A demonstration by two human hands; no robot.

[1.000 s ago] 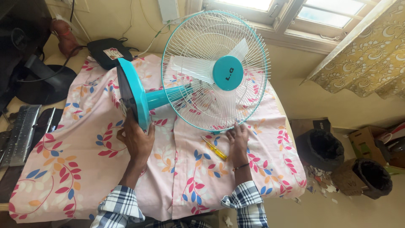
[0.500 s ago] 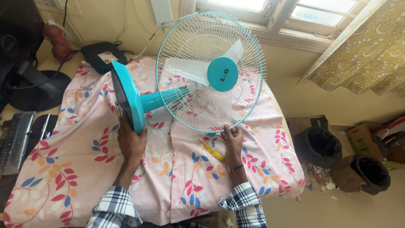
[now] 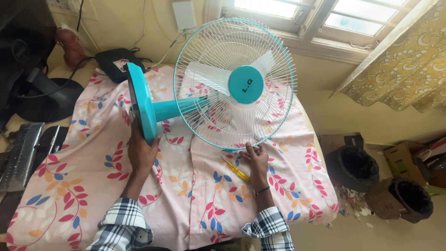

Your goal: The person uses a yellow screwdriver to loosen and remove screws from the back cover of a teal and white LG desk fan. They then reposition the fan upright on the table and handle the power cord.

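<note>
Table fan (image 3: 232, 86) lies on its side on the counter (image 3: 69, 195), which is covered by a pink floral cloth (image 3: 186, 195). Fan cage faces the camera, teal rim, white wires, white blades, teal hub in the middle. Teal round base (image 3: 139, 104) stands on edge at the left, joined to the cage by a short teal stem.

Left hand (image 3: 141, 155) cups the lower edge of the base from below, grip closed around the rim, thumb side up against the base. Right hand (image 3: 255, 158) sits at the bottom of the cage rim, fingertips touching the wire edge; fingers bent and close together, but cannot tell if they pinch anything. Both sleeves are blue and white plaid; dark band on the right wrist.

Yellow screwdriver (image 3: 236, 168) lies flat on the cloth just left of the right hand, not touched, angled with its tip toward upper left.

Rest: black monitor (image 3: 23, 51) and its round stand at far left, keyboard (image 3: 18, 158) at the left counter edge, black box with cables behind the base near the wall. Window (image 3: 316, 18) above, yellow patterned curtain (image 3: 404, 60) at right. Two dark bins (image 3: 353, 167) and cardboard boxes on the floor at right.
</note>
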